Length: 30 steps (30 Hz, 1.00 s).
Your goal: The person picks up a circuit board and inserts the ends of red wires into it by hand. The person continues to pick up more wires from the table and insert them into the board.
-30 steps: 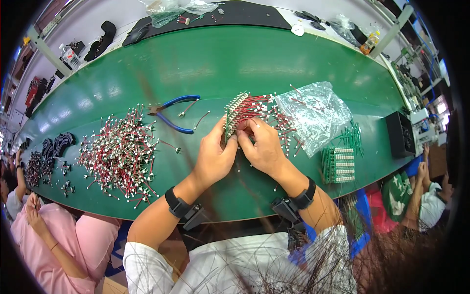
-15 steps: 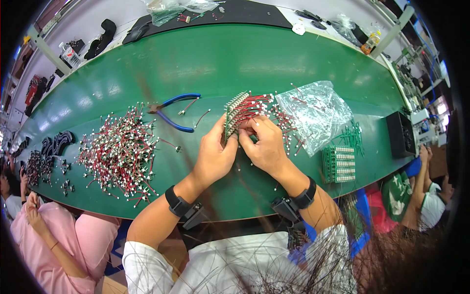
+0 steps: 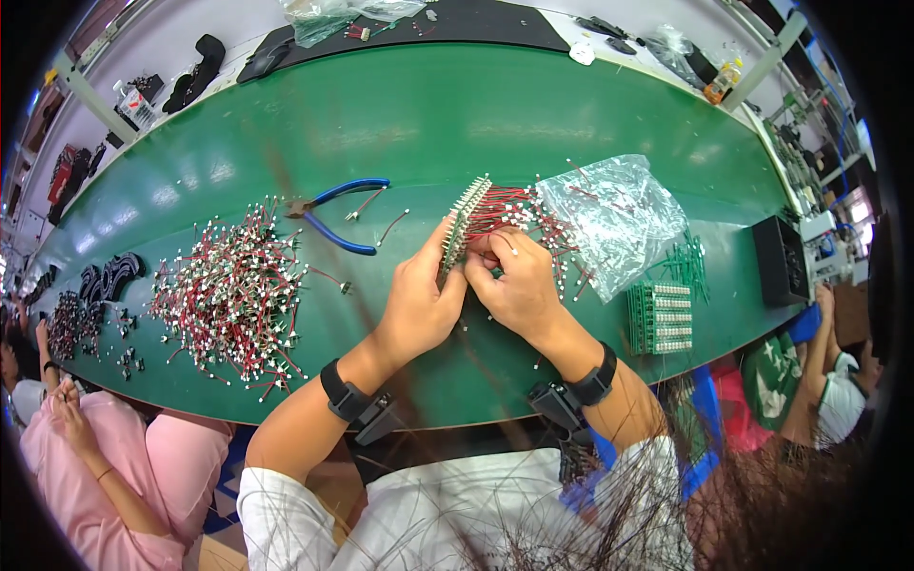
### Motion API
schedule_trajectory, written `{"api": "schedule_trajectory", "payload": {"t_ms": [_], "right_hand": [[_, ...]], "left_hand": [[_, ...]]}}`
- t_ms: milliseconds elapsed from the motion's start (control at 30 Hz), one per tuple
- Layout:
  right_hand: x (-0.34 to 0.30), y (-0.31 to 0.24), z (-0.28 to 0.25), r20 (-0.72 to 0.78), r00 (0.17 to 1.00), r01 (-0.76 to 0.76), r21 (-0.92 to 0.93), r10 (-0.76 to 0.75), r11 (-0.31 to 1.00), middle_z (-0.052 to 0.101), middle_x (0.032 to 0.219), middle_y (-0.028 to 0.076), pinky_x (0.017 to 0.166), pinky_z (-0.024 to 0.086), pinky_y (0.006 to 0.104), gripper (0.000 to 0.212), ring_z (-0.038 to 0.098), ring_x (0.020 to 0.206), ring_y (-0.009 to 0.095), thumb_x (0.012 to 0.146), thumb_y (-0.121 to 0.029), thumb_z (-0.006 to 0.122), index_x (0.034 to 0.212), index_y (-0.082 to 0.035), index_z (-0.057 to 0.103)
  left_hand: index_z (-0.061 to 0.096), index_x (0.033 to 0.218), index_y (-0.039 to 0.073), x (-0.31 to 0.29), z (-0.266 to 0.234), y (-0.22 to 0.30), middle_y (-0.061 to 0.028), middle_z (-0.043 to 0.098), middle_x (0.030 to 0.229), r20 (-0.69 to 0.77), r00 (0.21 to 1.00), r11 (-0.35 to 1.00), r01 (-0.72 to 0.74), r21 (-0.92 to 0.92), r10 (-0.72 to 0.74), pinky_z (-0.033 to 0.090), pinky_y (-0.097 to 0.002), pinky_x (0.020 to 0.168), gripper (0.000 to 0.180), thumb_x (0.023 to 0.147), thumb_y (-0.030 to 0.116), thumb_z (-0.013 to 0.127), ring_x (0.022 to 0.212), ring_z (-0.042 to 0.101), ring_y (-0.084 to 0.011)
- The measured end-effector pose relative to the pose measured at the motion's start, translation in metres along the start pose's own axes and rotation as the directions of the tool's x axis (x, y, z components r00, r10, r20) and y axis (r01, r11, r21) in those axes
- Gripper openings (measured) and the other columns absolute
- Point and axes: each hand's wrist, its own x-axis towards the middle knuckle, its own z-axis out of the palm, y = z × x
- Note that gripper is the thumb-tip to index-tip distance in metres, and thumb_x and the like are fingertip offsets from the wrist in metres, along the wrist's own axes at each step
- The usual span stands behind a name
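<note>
A narrow green circuit board panel point(image 3: 459, 230), lined with small white connectors along its edge, stands tilted in my left hand point(image 3: 419, 303). Its fingers and thumb are closed on the near end of the panel. Many red wire leads point(image 3: 495, 211) with white plugs fan out from the panel's right side. Close against that side, my right hand point(image 3: 520, 285) is closed in a pinch at a red wire lead; its fingertips are partly hidden. A clear plastic bag point(image 3: 614, 219) lies to the right, with more leads spilling beside it.
A big heap of red wire leads point(image 3: 233, 295) covers the table at left. Blue-handled pliers point(image 3: 333, 214) lie beyond it. At right are stacked green boards point(image 3: 661, 319), green strips point(image 3: 681, 266) and a black bin point(image 3: 781, 262). A person in pink point(image 3: 114, 476) sits at left.
The panel has turned slightly, showing its connector edge more upright and a little to the right. My right fingers have curled further in, with one white plug now showing above them.
</note>
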Motion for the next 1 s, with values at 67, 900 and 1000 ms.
{"api": "schedule_trajectory", "payload": {"t_ms": [67, 900, 1000], "right_hand": [[0.0, -0.001, 0.001, -0.007, 1.0, 0.018, -0.01, -0.018, 1.0, 0.06, 0.069, 0.008, 0.056, 0.049, 0.0324, 0.01, 0.059, 0.059, 0.02, 0.073, 0.0, 0.068, 0.081, 0.0, 0.063], [0.001, 0.001, -0.007, 0.054, 0.999, 0.013, -0.053, -0.01, 0.998, 0.063, 0.072, 0.01, 0.056, 0.05, 0.0343, 0.01, 0.061, 0.06, 0.024, 0.075, -0.004, 0.071, 0.081, 0.0, 0.064], [0.001, 0.003, -0.005, 0.074, 0.997, 0.022, -0.056, -0.017, 0.998, 0.063, 0.072, 0.01, 0.055, 0.049, 0.0346, 0.011, 0.061, 0.059, 0.024, 0.075, -0.005, 0.072, 0.079, -0.001, 0.064]], "left_hand": [[0.038, 0.142, -0.005, 0.0, -0.001, 0.005, -0.019, 0.066, 0.107, 0.004, 1.0, 0.999, 0.014, 0.033, -0.014, 0.051, -0.0289, 0.081, 0.056, 0.087, -0.005, 0.049, 0.093, 0.064, -0.0157], [0.037, 0.144, -0.001, -0.002, -0.003, 0.022, -0.0219, 0.064, 0.091, 0.018, 0.999, 0.976, 0.042, 0.216, -0.047, 0.051, -0.0339, 0.063, 0.057, 0.087, -0.005, 0.048, 0.066, 0.063, -0.0207], [0.035, 0.144, -0.002, -0.003, -0.002, 0.024, -0.0225, 0.063, 0.09, 0.022, 1.0, 0.964, 0.015, 0.264, -0.021, 0.05, -0.0344, 0.061, 0.058, 0.087, -0.005, 0.047, 0.063, 0.062, -0.022]]}}
